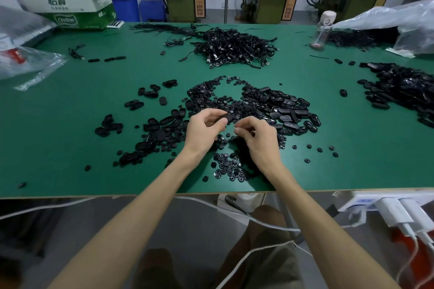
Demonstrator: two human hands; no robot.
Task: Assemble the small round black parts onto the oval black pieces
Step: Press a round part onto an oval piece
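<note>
Far left edge: crumpled clear plastic bags (28, 63) slump on the green table (70, 129), with a green-and-white cardboard box (77, 12) behind them at the back edge.
Left of centre: loose oval black pieces (150, 92) lie scattered about, and nearer the front a thicker drift of ovals and discs (159, 135) runs diagonally across the green.
Left hand (204, 126): and here it is, raised just over the parts, thumb and curled fingers gripping one held oval (229, 118) by its end, the free end pointing rightward.
Between the wrists: small round black parts (229, 169) sit in a tight patch on the table (flat discs, some showing a raised hub).
Right hand (256, 136): just beside the held oval and not touching it, fingers curled in, thumb tip meeting forefinger tip. Whether a round part is pinched in there I cannot tell, it is too small to make out.
Behind the hands: a wide spread of discs (206, 96) fans out and merges on its right into a heap of ovals (286, 110).
Back centre: a tangle of black cables (234, 47) sits well apart from the hands.
Right of the hands: a few stray discs (319, 149) lie apart from one another near the front.
Far right: a clear bottle (321, 30) stands upright at the back, a big mound of black pieces (404, 89) piles up at the table's edge, and a clear plastic sheet (387, 19) lies behind it.
</note>
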